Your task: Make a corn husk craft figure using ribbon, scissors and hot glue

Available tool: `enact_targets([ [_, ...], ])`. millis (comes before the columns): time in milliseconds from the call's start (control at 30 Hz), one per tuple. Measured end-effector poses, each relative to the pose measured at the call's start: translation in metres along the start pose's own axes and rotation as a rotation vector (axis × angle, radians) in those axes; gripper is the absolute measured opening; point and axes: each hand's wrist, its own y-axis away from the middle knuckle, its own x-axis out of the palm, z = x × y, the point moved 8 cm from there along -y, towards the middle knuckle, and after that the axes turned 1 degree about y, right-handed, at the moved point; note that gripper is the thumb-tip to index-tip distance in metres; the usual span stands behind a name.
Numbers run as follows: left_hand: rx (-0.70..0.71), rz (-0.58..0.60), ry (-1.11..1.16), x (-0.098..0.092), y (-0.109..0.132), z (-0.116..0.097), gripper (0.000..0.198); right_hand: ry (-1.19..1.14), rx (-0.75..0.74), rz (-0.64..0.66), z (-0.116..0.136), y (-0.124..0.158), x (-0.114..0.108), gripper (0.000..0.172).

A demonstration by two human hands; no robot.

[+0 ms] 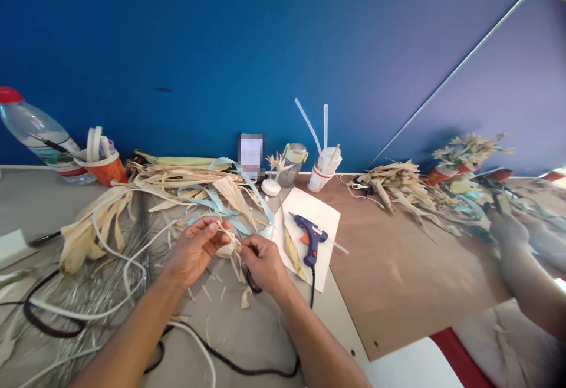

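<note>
My left hand (197,249) and my right hand (260,261) meet over the grey table, both pinched on a small bundle of dried corn husk strips (230,245) held between them. Thin husk ends hang down under my fingers. Pale blue ribbon (221,204) loops just behind my hands, over a heap of loose corn husks (115,211). A blue glue gun (312,239) lies on a white sheet of paper (322,211) just right of my right hand, its black cord running back past my wrist.
A plastic bottle (35,134) and an orange cup (104,167) stand at the back left. White cup with glue sticks (322,170) and a small jar (294,161) stand by the wall. Another person's hands (508,229) work at the right, near more husks (398,184).
</note>
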Motion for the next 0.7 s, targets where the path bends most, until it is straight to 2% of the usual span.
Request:
enact_targets([
  [267,0.015,-0.103,-0.074,-0.002,0.001,-0.002,0.014,0.122,-0.054,-0.032,0.01,0.0,-0.013,0.015],
  [367,0.05,-0.111,-0.157,-0.002,0.002,-0.002,0.016,0.144,-0.156,-0.057,0.024,0.001,-0.023,0.01],
  [467,0.066,-0.067,-0.299,0.001,0.003,0.001,0.015,0.156,-0.296,-0.133,0.041,0.004,-0.034,0.019],
  [533,0.051,-0.023,-0.382,0.005,0.003,0.006,0.015,0.15,-0.309,-0.152,0.043,0.005,-0.036,0.019],
  [700,0.021,0.028,-0.464,0.01,0.003,0.013,0.018,0.164,-0.352,-0.112,0.044,0.007,-0.023,0.016],
])
